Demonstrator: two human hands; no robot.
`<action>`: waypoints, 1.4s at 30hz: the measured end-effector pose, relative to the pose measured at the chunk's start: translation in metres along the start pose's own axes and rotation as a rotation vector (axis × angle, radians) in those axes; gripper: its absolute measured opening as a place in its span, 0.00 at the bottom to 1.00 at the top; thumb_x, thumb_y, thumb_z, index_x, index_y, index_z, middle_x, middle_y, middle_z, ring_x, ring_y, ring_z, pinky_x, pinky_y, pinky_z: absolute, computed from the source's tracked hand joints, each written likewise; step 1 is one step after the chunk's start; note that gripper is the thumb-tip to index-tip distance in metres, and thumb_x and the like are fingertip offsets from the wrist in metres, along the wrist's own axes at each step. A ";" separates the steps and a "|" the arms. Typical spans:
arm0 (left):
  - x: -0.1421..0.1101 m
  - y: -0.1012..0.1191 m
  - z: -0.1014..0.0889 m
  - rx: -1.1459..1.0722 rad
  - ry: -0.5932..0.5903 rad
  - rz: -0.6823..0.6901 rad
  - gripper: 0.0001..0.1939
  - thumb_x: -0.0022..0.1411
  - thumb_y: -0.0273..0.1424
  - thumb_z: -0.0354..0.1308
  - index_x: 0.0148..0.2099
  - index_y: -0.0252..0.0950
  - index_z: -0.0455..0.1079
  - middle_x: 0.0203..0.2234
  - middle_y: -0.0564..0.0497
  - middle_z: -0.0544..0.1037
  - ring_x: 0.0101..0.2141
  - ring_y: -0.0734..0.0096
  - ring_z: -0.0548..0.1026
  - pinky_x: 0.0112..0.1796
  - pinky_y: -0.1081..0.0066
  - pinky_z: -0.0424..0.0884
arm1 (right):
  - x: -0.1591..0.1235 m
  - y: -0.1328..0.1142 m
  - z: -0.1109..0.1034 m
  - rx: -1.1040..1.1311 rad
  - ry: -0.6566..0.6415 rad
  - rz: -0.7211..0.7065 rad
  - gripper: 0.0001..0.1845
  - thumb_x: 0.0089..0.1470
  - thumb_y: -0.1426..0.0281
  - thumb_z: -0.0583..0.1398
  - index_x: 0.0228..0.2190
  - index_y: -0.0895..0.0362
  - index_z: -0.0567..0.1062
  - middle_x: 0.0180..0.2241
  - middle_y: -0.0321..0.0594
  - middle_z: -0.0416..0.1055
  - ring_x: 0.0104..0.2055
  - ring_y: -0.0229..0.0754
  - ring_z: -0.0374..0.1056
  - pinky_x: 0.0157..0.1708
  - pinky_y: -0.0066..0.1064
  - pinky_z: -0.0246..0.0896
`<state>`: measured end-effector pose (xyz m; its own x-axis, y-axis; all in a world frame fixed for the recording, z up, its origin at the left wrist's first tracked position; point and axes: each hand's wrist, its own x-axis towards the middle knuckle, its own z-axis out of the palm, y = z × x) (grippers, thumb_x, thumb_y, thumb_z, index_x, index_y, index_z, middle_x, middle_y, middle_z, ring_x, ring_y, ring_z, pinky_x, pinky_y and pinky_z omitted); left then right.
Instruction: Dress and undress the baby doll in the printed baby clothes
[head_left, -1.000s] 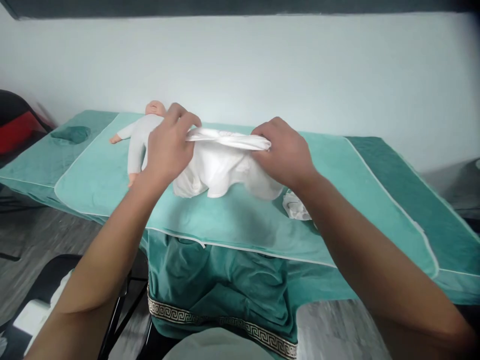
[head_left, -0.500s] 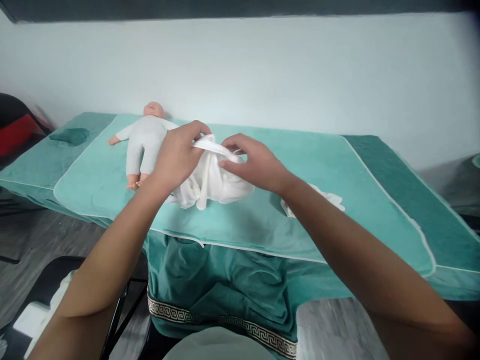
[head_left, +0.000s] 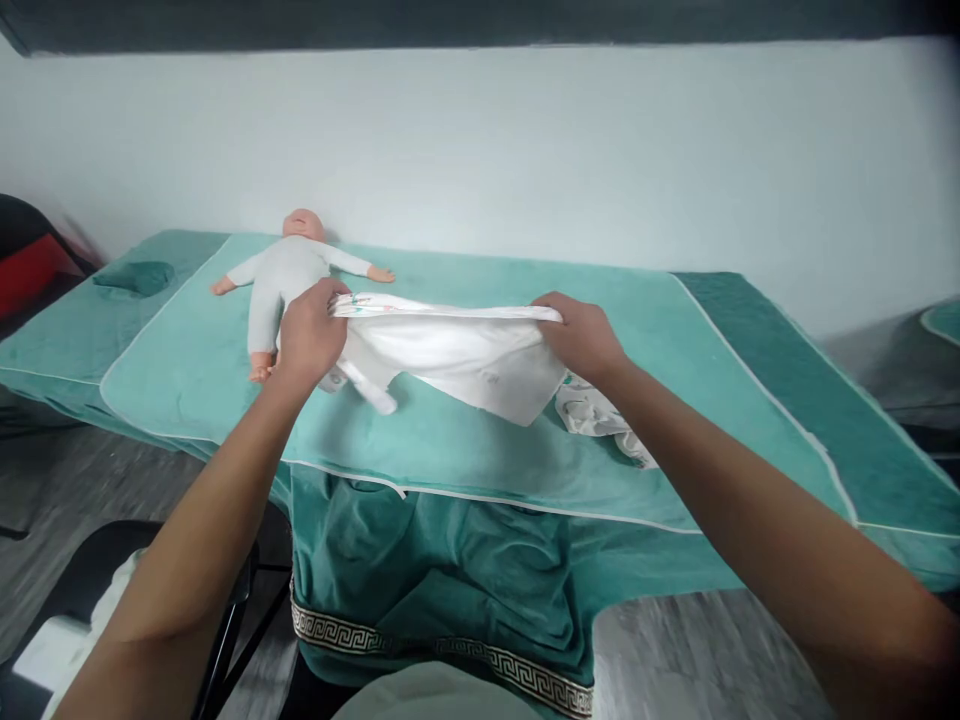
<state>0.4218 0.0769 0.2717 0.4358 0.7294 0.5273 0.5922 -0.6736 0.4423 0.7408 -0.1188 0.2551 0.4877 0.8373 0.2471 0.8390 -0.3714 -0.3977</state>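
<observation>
A white baby garment (head_left: 465, 360) is stretched sideways between my two hands above the green bed. My left hand (head_left: 313, 335) is closed on its left end, where a small coloured print shows along the edge. At the other end, my right hand (head_left: 581, 335) pinches the upper edge. A narrow sleeve-like part hangs below my left hand, and the lower cloth droops toward the bed. Just beyond my left hand a baby doll (head_left: 289, 270) in a pale suit lies on its back, arms spread. A crumpled white printed cloth (head_left: 592, 410) lies below my right hand, partly hidden by my forearm.
The bed (head_left: 637, 310) has a light green cover with white piping and stands against a white wall. A face hole (head_left: 135, 278) is at its left end. Lower left, a black chair (head_left: 112, 540) holds white items. A red and black seat (head_left: 34, 275) stands farther left.
My hands have moved apart and pulled the bunched garment out into a wide stretch. The doll's right-side arm, hidden before, now shows. More of the printed cloth is visible.
</observation>
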 end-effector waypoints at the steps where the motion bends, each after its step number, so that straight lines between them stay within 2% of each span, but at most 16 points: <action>1: 0.000 0.000 0.001 -0.013 0.013 -0.006 0.18 0.60 0.24 0.51 0.48 0.41 0.74 0.42 0.49 0.83 0.44 0.59 0.79 0.48 0.63 0.73 | -0.001 0.004 -0.001 -0.052 0.001 0.042 0.22 0.56 0.70 0.54 0.48 0.53 0.79 0.42 0.47 0.81 0.42 0.54 0.74 0.40 0.39 0.65; 5: 0.012 0.004 0.006 0.055 -0.001 -0.060 0.13 0.62 0.28 0.53 0.47 0.39 0.74 0.44 0.45 0.82 0.47 0.53 0.78 0.50 0.58 0.73 | 0.014 0.007 -0.017 -0.315 -0.037 0.133 0.19 0.58 0.64 0.57 0.47 0.52 0.81 0.38 0.52 0.79 0.40 0.57 0.73 0.39 0.46 0.67; 9: 0.036 0.003 0.031 0.194 -0.150 -0.181 0.11 0.67 0.32 0.54 0.48 0.39 0.74 0.45 0.40 0.81 0.48 0.46 0.77 0.49 0.53 0.73 | 0.049 -0.002 -0.014 -0.406 -0.119 0.165 0.18 0.58 0.66 0.59 0.47 0.57 0.81 0.43 0.60 0.77 0.45 0.65 0.74 0.43 0.55 0.67; 11: 0.039 0.003 0.055 0.251 -0.179 -0.219 0.13 0.68 0.32 0.54 0.52 0.38 0.73 0.50 0.36 0.78 0.51 0.43 0.76 0.50 0.51 0.73 | 0.054 -0.013 0.008 -0.404 -0.105 0.150 0.19 0.60 0.71 0.58 0.51 0.62 0.78 0.47 0.65 0.76 0.49 0.67 0.73 0.46 0.59 0.66; 13: 0.031 0.008 0.086 0.305 -0.158 -0.176 0.18 0.67 0.30 0.55 0.58 0.35 0.70 0.58 0.33 0.72 0.56 0.41 0.72 0.53 0.49 0.71 | 0.045 -0.027 0.045 -0.378 0.028 0.033 0.24 0.63 0.76 0.53 0.58 0.65 0.73 0.56 0.69 0.71 0.56 0.67 0.69 0.55 0.63 0.61; 15: 0.015 0.014 0.119 0.318 -0.172 -0.023 0.22 0.67 0.26 0.52 0.62 0.34 0.67 0.65 0.34 0.67 0.62 0.43 0.66 0.58 0.49 0.68 | 0.030 -0.040 0.088 -0.269 0.008 -0.246 0.28 0.65 0.79 0.48 0.64 0.65 0.67 0.64 0.64 0.64 0.65 0.62 0.61 0.67 0.62 0.47; 16: 0.008 0.017 0.135 0.294 -0.231 0.058 0.22 0.68 0.24 0.48 0.62 0.35 0.67 0.65 0.36 0.67 0.63 0.46 0.66 0.60 0.51 0.67 | 0.024 -0.043 0.108 -0.240 -0.034 -0.316 0.27 0.68 0.76 0.48 0.65 0.60 0.67 0.66 0.55 0.65 0.67 0.55 0.59 0.71 0.52 0.44; 17: 0.001 0.018 0.149 0.270 -0.303 0.090 0.22 0.69 0.22 0.46 0.61 0.35 0.69 0.64 0.37 0.68 0.62 0.49 0.67 0.61 0.53 0.66 | 0.021 -0.045 0.126 -0.229 -0.058 -0.329 0.26 0.69 0.72 0.49 0.64 0.58 0.68 0.65 0.51 0.67 0.66 0.51 0.60 0.72 0.46 0.45; 21: -0.002 0.007 0.186 0.254 -0.443 -0.084 0.20 0.71 0.26 0.44 0.58 0.31 0.72 0.61 0.33 0.71 0.62 0.47 0.69 0.62 0.52 0.65 | 0.038 -0.034 0.165 -0.206 -0.084 -0.086 0.29 0.71 0.67 0.46 0.65 0.72 0.64 0.65 0.64 0.64 0.69 0.59 0.58 0.69 0.51 0.51; 24: 0.016 -0.004 0.197 0.233 -0.393 -0.155 0.23 0.72 0.28 0.44 0.64 0.29 0.66 0.64 0.32 0.69 0.63 0.43 0.68 0.62 0.50 0.65 | 0.065 -0.021 0.169 -0.182 -0.101 0.066 0.32 0.72 0.64 0.44 0.68 0.71 0.60 0.72 0.61 0.54 0.74 0.59 0.48 0.72 0.54 0.41; 28: 0.043 -0.001 0.210 0.111 -0.303 -0.244 0.23 0.70 0.23 0.42 0.62 0.28 0.67 0.59 0.31 0.73 0.62 0.46 0.69 0.62 0.52 0.65 | 0.082 -0.020 0.171 -0.219 0.047 0.069 0.32 0.70 0.69 0.44 0.71 0.65 0.56 0.76 0.55 0.42 0.78 0.58 0.37 0.73 0.61 0.30; 30: 0.050 0.004 0.219 0.040 -0.279 -0.282 0.22 0.69 0.24 0.43 0.61 0.27 0.68 0.58 0.31 0.74 0.62 0.48 0.70 0.63 0.54 0.65 | 0.080 -0.025 0.175 -0.215 0.063 -0.039 0.32 0.67 0.75 0.44 0.70 0.65 0.59 0.76 0.54 0.42 0.78 0.56 0.38 0.73 0.58 0.33; 33: 0.051 0.006 0.230 -0.020 -0.251 -0.298 0.23 0.69 0.23 0.44 0.63 0.27 0.66 0.60 0.32 0.73 0.63 0.50 0.69 0.64 0.56 0.64 | 0.073 -0.033 0.183 -0.126 -0.034 -0.227 0.32 0.65 0.79 0.43 0.65 0.61 0.68 0.72 0.49 0.57 0.73 0.49 0.53 0.72 0.44 0.45; 36: 0.047 0.003 0.234 -0.031 -0.225 -0.292 0.25 0.69 0.22 0.42 0.64 0.27 0.65 0.62 0.33 0.72 0.65 0.52 0.67 0.66 0.57 0.61 | 0.073 -0.035 0.185 -0.063 -0.092 -0.119 0.29 0.67 0.75 0.44 0.64 0.64 0.68 0.66 0.52 0.66 0.68 0.50 0.60 0.70 0.42 0.52; 39: 0.043 0.002 0.231 -0.024 -0.190 -0.257 0.26 0.70 0.23 0.42 0.66 0.27 0.64 0.63 0.34 0.71 0.66 0.52 0.66 0.67 0.58 0.60 | 0.082 -0.029 0.181 -0.102 -0.059 0.021 0.30 0.70 0.68 0.46 0.67 0.66 0.63 0.71 0.55 0.58 0.73 0.55 0.51 0.71 0.50 0.48; 42: 0.044 0.003 0.229 0.041 -0.205 -0.214 0.26 0.71 0.26 0.42 0.68 0.27 0.62 0.63 0.34 0.71 0.65 0.50 0.67 0.66 0.56 0.62 | 0.092 -0.022 0.177 -0.137 -0.052 0.005 0.32 0.69 0.65 0.47 0.69 0.64 0.59 0.75 0.52 0.48 0.76 0.56 0.45 0.70 0.55 0.48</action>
<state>0.5977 0.1344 0.1301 0.4236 0.8658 0.2664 0.7100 -0.5000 0.4959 0.7248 0.0368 0.1302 0.4816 0.8538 0.1976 0.8635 -0.4237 -0.2735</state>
